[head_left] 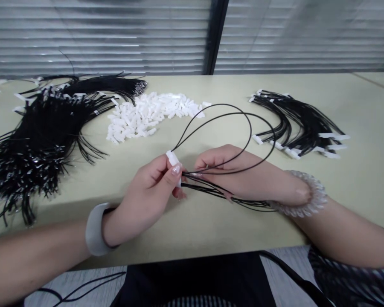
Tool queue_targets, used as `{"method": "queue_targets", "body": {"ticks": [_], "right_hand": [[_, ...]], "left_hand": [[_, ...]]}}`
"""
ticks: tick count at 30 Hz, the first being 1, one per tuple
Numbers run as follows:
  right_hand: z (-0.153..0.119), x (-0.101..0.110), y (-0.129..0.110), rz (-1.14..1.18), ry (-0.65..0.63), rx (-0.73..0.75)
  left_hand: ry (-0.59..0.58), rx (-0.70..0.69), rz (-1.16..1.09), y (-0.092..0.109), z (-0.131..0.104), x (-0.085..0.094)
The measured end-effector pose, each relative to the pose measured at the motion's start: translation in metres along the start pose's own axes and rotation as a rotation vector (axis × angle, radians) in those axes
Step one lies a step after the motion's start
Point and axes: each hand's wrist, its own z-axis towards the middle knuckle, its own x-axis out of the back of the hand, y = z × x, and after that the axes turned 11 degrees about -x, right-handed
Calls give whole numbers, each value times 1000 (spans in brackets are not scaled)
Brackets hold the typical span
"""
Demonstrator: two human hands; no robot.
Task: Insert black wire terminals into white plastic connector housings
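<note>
My left hand [147,198] pinches a white plastic connector [173,158] between thumb and fingers, above the middle of the table. Thin black wires [208,189] run from the connector to the right, and some of them arch up in wide loops over my right hand [243,175]. That hand is closed, with its fingertips on the wires close to the connector. The rest of the bundle passes beneath my right hand to the wrist. Part of the connector is covered by my left thumb, and the palm side of my right hand is hidden.
A thick heap of black wires [45,132] with white ends and bare tips lies at the left. Beside it is a pile of loose white connectors [137,117]. Wire bundles with white connectors [302,119] lie at the back right. Window blinds [99,38] stand behind the table.
</note>
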Motion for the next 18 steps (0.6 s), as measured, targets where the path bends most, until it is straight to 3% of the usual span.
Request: {"method": "queue_targets", "body": {"ticks": [3,5,8,11,14,16,18], "right_hand": [[0,2,3,-111,-15,41],[0,1,5,-377,73,144],[-1,3,9,-946,471,217],[-2,17,15,-1221,881,97],[-4,41,20,-1090,1172,39],[-7,55,20,-694,1273,207],[-11,63,16,-132,1229,423]], "left_hand": [[-44,49,-92,-1,1,1],[-60,73,-131,-2,1,1],[-38,112,-190,-3,2,1],[11,159,-285,-4,4,0],[43,181,-326,-5,5,0],[63,171,-328,-5,6,0],[76,165,-329,-5,6,0]]}}
